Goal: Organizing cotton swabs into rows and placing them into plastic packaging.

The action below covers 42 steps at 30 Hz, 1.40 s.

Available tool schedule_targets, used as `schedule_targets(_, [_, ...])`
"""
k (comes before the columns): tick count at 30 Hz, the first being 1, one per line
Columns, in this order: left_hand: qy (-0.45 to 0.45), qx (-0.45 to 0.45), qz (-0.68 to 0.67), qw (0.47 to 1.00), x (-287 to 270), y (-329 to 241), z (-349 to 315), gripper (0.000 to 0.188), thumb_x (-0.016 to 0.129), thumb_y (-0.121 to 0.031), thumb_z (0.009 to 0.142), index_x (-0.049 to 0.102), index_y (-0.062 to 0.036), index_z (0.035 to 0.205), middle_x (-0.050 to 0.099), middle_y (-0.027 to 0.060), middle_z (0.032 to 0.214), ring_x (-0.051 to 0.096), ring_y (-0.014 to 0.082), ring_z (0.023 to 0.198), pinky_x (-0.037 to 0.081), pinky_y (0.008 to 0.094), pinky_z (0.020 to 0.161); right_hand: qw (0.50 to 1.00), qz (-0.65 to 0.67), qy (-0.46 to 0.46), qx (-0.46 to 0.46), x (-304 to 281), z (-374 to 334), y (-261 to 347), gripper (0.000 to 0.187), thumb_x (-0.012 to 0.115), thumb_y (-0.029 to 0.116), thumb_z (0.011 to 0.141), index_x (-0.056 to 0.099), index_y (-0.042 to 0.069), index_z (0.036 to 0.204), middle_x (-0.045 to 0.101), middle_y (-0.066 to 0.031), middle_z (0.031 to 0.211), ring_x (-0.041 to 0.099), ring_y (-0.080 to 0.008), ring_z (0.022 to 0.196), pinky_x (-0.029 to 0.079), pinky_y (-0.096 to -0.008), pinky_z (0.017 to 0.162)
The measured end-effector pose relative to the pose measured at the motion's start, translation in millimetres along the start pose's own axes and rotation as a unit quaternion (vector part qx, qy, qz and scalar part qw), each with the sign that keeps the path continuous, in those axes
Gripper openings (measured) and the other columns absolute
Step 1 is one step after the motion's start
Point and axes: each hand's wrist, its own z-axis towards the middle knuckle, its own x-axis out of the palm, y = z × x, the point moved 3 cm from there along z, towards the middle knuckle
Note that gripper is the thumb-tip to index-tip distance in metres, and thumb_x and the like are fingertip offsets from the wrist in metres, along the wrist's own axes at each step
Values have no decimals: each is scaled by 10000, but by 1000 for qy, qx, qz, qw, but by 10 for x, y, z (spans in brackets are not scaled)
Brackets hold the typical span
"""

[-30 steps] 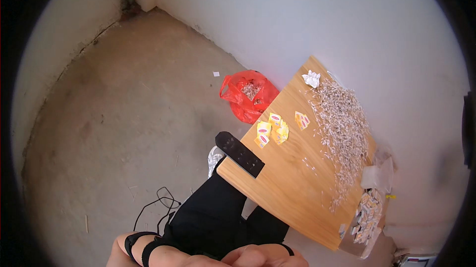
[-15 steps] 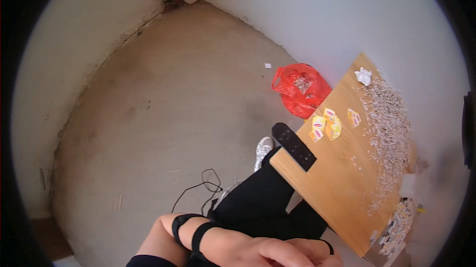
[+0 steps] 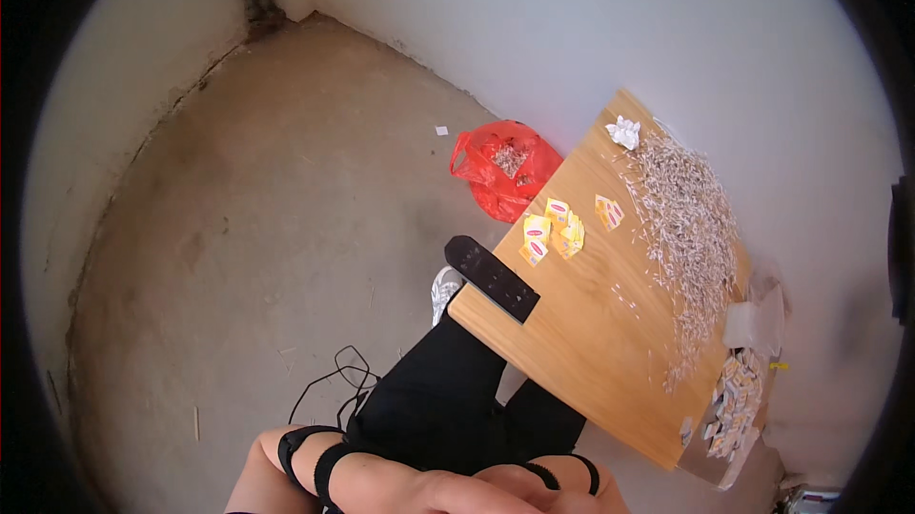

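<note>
At the bottom edge, above my lap, my left hand [image 3: 457,495] and my right hand [image 3: 505,483] are together. Both wrists carry black straps. The fingers are cut off or hidden, so what they may hold does not show. To the right stands a wooden table [image 3: 572,347], nearest to my hands. Along its far right side spreads a big heap of cotton swabs [image 3: 691,228]. Yellow printed cards [image 3: 538,231] lie in a cluster, with a smaller group of cards [image 3: 608,213] beside them. A long dark panel with a rounded end [image 3: 491,277] overhangs the table's left edge.
A red plastic bag [image 3: 505,195] with swabs inside sits on the floor behind the table. Crumpled white paper [image 3: 624,133] lies at the far corner. A clear bin [image 3: 729,471] of small packs stands right of the table. A black cable [image 3: 319,382] runs over the floor.
The view has shifted, so table, bag and floor appear farther left. My hands have sunk lower in the picture, and the fingers seen before are now mostly out of sight.
</note>
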Motion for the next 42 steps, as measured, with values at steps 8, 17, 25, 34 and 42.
schedule_targets(8, [85,55,57,993,-141,29,-125,92,707,-168,818,640,-118,779,595,31,790,522,142,801,360,288,912,989,-66,120,-58,-237,152,49,70,581,75,893,557,28,847,483,-67,975,495,-198,910,451,-311,814])
schedule_targets(17, [308,14,40,950,-872,99,-165,341,644,-303,874,629,-15,1056,620,128,929,587,232,954,425,357,882,948,-126,250,-154,-343,356,134,59,591,76,891,577,24,865,493,-73,994,503,-205,915,456,-320,806])
schedule_targets(25, [293,60,55,953,-680,137,40,1027,617,-606,815,-29,-237,1523,-27,148,1581,357,344,1339,348,460,1073,950,-6,309,-48,-443,324,466,224,731,114,805,651,5,983,537,-128,1016,552,-255,912,452,-354,752])
schedule_targets(34, [305,-153,408,847,-1269,663,40,733,380,-554,918,311,-53,1449,185,231,1495,481,285,1206,401,413,945,799,341,229,439,-413,204,561,179,810,143,712,684,50,797,591,-101,988,558,-191,847,397,-309,705])
schedule_targets(42, [323,-218,427,816,-1474,1045,-163,495,426,-300,958,399,-64,1393,303,170,1460,508,242,1181,409,372,946,932,58,313,-175,-622,287,1003,140,675,210,867,712,100,789,546,-47,965,515,-179,792,375,-299,689])
